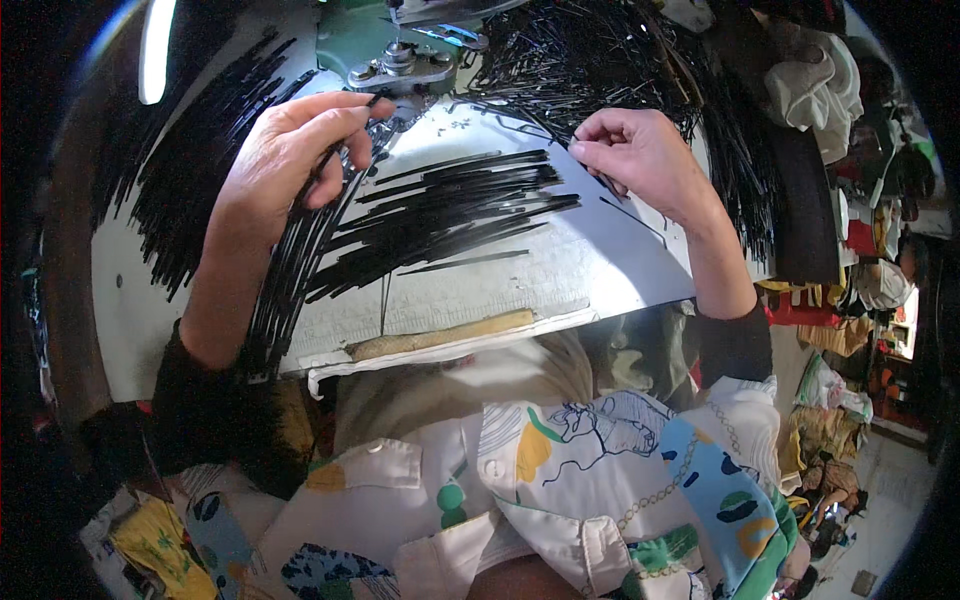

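Because the black strips (450,195) between your hands on the white table (655,275) look thin, light and springy, perhaps slick, they likely suit a pinch near one end. Your left hand (285,150) grips a dark strip near the green machine (345,45); your right hand (640,155) is pinched closed by the tangled heap (590,60), its hold unclear.

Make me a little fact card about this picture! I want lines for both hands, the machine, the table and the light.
Left hand: holding a thin black strip
Right hand: pinched, beside a tangled black pile; cannot tell whether it holds anything
Machine: green with metal parts, beyond the left hand
Table: white, with loose black strips in the middle and a brown stick along the near edge
Light: bright white, upper left
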`<state>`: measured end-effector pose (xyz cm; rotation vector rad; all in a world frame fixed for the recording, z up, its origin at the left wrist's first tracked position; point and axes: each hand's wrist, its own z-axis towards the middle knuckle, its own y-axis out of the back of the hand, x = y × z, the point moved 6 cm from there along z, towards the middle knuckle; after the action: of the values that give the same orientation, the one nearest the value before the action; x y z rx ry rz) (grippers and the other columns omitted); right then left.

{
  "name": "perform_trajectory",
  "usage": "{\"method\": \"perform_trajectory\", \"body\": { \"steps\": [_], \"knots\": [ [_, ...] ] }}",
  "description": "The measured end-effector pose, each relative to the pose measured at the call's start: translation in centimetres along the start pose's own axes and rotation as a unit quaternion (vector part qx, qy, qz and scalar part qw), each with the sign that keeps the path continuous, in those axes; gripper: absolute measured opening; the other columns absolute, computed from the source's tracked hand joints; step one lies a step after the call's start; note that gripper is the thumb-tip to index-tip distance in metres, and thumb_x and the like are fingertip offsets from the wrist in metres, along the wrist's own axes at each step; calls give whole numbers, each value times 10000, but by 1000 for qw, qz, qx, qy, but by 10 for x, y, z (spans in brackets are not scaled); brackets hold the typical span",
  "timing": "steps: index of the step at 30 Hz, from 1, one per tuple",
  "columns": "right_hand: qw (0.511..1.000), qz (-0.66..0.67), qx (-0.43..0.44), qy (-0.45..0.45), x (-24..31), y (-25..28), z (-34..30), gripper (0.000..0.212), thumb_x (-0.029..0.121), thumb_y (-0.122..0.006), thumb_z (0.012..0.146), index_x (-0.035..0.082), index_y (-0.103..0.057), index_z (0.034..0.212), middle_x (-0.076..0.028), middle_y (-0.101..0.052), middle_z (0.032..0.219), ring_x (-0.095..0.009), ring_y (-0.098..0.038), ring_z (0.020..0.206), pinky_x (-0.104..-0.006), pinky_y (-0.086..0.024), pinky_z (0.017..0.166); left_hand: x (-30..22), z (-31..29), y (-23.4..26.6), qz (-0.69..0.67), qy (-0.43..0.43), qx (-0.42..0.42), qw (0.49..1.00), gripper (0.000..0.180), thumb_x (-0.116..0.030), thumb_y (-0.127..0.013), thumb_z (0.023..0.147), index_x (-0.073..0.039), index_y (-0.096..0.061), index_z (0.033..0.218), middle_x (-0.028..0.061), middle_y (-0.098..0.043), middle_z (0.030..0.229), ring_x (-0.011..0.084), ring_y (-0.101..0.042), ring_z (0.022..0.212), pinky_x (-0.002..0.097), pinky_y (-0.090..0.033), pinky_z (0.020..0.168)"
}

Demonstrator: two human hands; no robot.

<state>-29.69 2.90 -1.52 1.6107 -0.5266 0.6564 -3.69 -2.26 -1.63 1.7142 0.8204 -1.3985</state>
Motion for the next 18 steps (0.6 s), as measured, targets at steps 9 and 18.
{"method": "perform_trajectory", "body": {
  "steps": [9,18],
  "knots": [
    [962,253,83,-59,18,-23,15,170,161,-650,782,5,-619,842,-10,-568,629,-30,-452,436,-165,-335,394,6,9,-23,23,87,44,995,314,-203,-507,886,35,-563,1082,51,-592,762,50,-504,453,165,-375,364],
    [991,3,42,130,63,-41,28,204,199,-624,696,5,-637,758,-146,-609,662,-240,-594,584,-325,-458,587,6,7,-24,32,13,33,999,330,-241,-507,887,24,-566,1074,78,-620,898,81,-565,560,174,-427,414]
  ]
}}
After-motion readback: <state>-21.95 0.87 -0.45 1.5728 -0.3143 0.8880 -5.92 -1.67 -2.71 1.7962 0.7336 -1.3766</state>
